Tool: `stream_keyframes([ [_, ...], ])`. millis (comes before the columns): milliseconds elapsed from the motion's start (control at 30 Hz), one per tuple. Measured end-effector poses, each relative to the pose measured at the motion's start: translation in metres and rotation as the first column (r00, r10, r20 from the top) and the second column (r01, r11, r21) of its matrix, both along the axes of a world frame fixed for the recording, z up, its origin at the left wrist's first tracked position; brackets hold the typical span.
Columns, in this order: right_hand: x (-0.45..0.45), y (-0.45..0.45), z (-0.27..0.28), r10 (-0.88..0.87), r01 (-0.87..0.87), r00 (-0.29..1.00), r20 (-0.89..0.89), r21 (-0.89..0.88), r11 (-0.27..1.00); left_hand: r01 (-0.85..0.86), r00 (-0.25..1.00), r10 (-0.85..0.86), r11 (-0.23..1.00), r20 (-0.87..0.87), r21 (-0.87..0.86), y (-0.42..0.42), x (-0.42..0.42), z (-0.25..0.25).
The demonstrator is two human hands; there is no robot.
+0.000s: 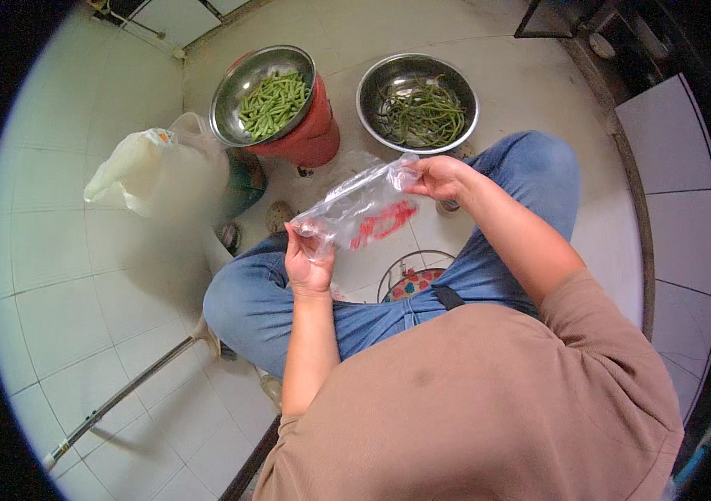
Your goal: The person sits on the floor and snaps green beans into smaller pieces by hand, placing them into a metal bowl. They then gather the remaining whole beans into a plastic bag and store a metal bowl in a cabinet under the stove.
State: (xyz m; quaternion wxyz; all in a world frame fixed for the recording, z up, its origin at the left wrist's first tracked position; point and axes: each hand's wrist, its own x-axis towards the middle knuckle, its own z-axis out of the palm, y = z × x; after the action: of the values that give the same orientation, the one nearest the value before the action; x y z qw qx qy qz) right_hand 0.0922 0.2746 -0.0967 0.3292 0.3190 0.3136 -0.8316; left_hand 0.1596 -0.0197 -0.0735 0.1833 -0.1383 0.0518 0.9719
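Between both hands a clear plastic bag (pixel 364 210) with red print is stretched at a slant. My left hand (pixel 309 260) grips its lower left end, palm up. The other end is pinched in the fingers of my right hand (pixel 437 177). Beyond the bag, cut green bean pieces (pixel 275 105) lie in a steel bowl (pixel 225 105), which sits tilted on a red bucket (pixel 305 141). Long, thin green beans (pixel 433 113) lie in a second steel bowl (pixel 364 119), just past my right hand.
A whitish plastic bag (pixel 142 169) stands by the tiled wall at the left, with a dark green object (pixel 244 185) beside it. A stool with a patterned seat (pixel 415 285) shows between my knees. A metal pipe (pixel 136 382) runs along the lower left.
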Motion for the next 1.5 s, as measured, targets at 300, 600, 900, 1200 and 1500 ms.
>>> stream_keyframes([
  [300,-0.025,0.022,0.013,0.323,-0.323,0.944,-0.066,0.011,0.946,0.029,1.000,-0.030,0.999,-0.007,-0.038,0.000,-0.009,-0.026],
  [600,-0.129,0.124,0.034,0.660,-0.511,0.742,-0.117,0.540,0.669,0.104,0.994,-0.097,0.973,0.046,-0.205,0.042,-0.061,-0.019],
  [900,-0.209,0.205,-0.102,0.671,-0.333,0.721,0.172,0.936,0.118,0.403,0.873,-0.195,0.804,0.446,-0.437,0.070,-0.123,-0.102],
  [1200,-0.270,0.184,-0.236,0.587,-0.421,0.676,0.446,0.887,-0.189,0.620,0.780,-0.316,0.263,0.541,-0.740,0.104,-0.213,-0.214],
  [1500,-0.262,0.060,-0.248,0.574,-0.500,0.581,0.577,0.810,-0.307,0.636,0.683,-0.405,-0.079,0.608,-0.768,0.159,-0.242,-0.207],
])
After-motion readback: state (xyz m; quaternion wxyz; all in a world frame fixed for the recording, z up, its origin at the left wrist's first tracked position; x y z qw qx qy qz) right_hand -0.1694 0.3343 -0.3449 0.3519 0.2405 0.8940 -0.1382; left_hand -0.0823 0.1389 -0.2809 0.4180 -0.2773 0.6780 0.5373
